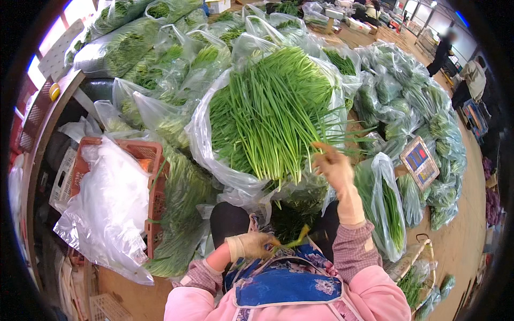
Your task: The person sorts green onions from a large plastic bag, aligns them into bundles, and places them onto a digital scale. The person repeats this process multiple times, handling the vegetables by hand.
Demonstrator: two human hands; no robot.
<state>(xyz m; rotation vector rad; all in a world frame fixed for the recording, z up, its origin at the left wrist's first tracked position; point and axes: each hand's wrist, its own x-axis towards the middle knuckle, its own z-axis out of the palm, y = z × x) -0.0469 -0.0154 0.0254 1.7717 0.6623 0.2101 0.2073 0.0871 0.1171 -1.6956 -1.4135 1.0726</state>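
Note:
A big heap of garlic chives (267, 117), pale stem ends toward me, fills an open clear plastic bag (201, 142) in front of my knees. My right hand (333, 166), in a tan glove, reaches to the heap's right edge beside the stem ends. Its fingers are apart, slightly blurred, and no chives show in them. Low over my lap, my left hand (252, 245), also gloved, is closed on a few yellow-green chive leaves (298, 237) that stick out to the right. Motion blurs its fingertips.
On the left, a red-brown crate (156, 198) bears white plastic bags (110, 198). Bagged chives (383, 203) stand at my right, near a scale display (420, 163) and a pile of filled bags (401, 101). Two people (440, 53) stand at the far right.

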